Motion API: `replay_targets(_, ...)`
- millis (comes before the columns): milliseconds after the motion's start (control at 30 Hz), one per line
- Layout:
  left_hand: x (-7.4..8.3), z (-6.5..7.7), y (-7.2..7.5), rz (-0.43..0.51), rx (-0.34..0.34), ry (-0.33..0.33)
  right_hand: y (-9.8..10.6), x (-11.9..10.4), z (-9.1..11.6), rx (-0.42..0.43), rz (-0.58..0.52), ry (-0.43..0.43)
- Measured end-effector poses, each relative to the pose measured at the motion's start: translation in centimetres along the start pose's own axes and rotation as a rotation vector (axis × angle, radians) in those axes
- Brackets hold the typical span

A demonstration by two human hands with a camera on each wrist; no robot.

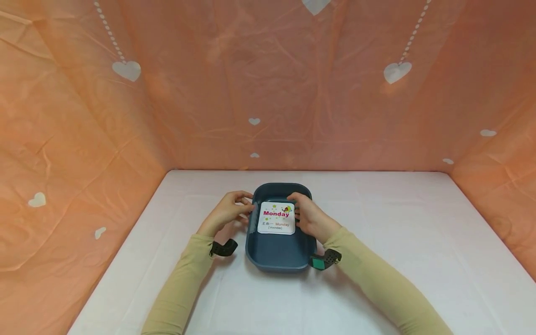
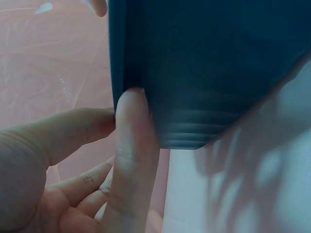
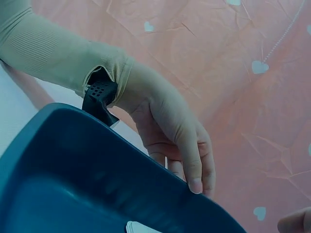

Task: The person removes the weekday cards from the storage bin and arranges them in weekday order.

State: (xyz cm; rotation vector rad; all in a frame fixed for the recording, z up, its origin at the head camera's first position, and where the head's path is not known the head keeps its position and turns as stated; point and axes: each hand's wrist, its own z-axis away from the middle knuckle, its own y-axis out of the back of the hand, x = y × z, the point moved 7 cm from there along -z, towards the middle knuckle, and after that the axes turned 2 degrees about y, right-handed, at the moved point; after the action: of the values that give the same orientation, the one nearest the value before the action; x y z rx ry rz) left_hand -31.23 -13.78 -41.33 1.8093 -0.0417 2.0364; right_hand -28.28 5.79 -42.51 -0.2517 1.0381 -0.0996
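Observation:
A dark blue tray [image 1: 279, 253] stands on the white table, longer from front to back. In it lies a white word card [image 1: 276, 225] printed "Monday"; the card's corner [image 3: 140, 227] shows layered edges, as of a stack. My left hand [image 1: 226, 211] grips the tray's left rim, a finger [image 2: 131, 145] against the outer wall and the thumb [image 2: 73, 131] at the edge. Over the tray's right side reaches my right hand [image 1: 311, 216], fingertips by the card's right edge. Whether they hold the card is not visible.
An orange curtain [image 1: 234, 93] with white hearts encloses the white table [image 1: 377, 209] at the back and both sides. Black straps [image 1: 224, 248] sit at the wrists, the right one close to the tray's near right side.

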Motion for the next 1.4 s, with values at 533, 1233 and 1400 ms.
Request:
replay_targets(533,-0.1,-0.1,0.1,-0.024,0.012,0.011,0.3,-0.1,-0.8,-0.008,-0.004,-0.048)
replay_targets(1233,-0.2,-0.1,0.2,-0.026,0.002,0.009,-0.3,-0.4,-1.1,-0.007,0.012,-0.006)
replay_targets(1400,-0.2,-0.2,0.2,-0.023,0.0,0.01,-0.3,-0.5,-0.7,-0.036,0.082,0.033)
